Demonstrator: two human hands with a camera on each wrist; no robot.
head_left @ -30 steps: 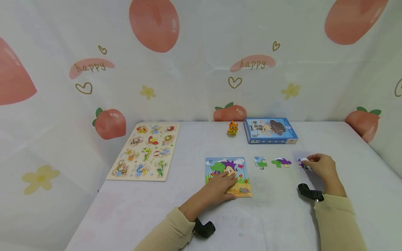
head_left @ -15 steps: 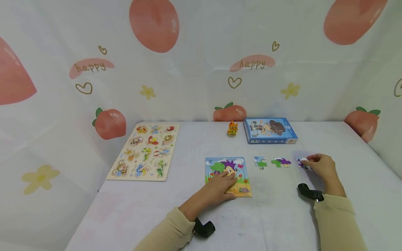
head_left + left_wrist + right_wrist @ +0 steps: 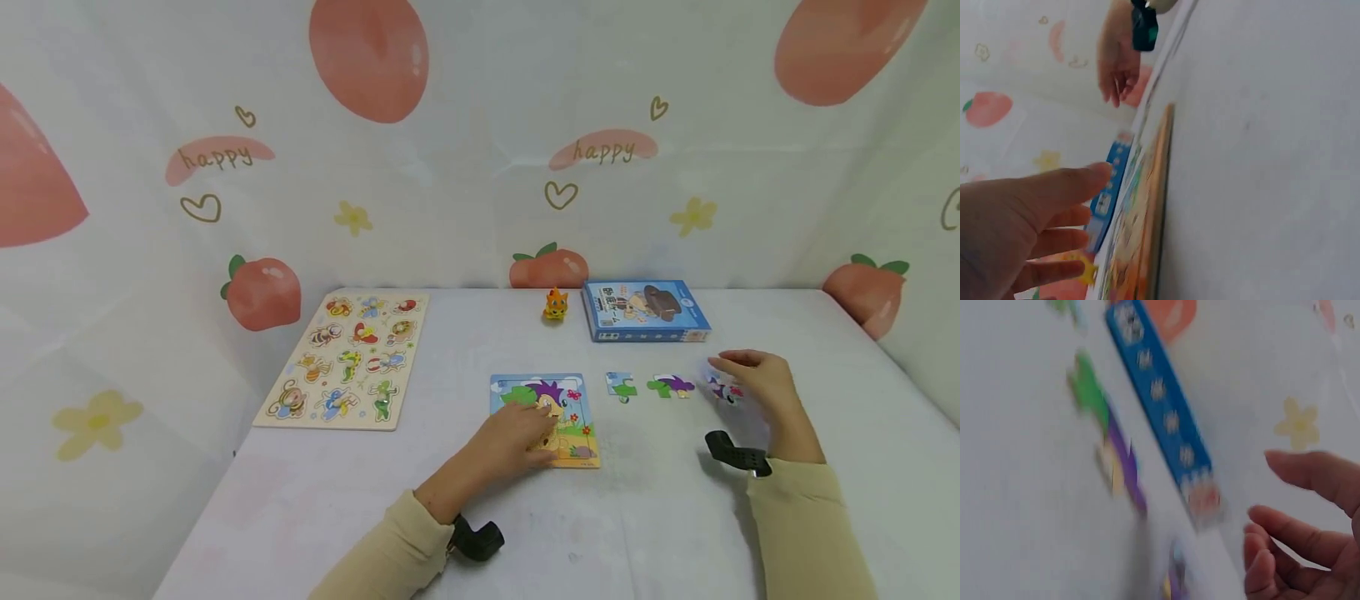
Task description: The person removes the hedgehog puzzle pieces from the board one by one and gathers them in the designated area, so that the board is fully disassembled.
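Note:
My left hand (image 3: 512,440) is over the left part of a wooden jigsaw board (image 3: 583,421) with a purple-haired hedgehog picture. In the left wrist view its fingers are apart, beside the board's edge (image 3: 1159,181), and hold nothing. To the right, my right hand (image 3: 768,390) is raised just above a purple and white puzzle piece (image 3: 726,390). The right wrist view shows thumb and fingers apart, nothing between them. Two more puzzle pieces lie left of it: a green and purple one (image 3: 671,385) and a blue and green one (image 3: 621,387).
At the back stand a blue box (image 3: 647,311) and a small orange toy figure (image 3: 556,305). A wooden board of animal pictures (image 3: 345,358) lies on the left. A printed cloth backdrop (image 3: 465,192) hangs behind the white table (image 3: 637,517).
My right hand has let go of the rightmost puzzle piece and risen from it, leaving it on the table. My left hand has lifted and shifted slightly left on the jigsaw board.

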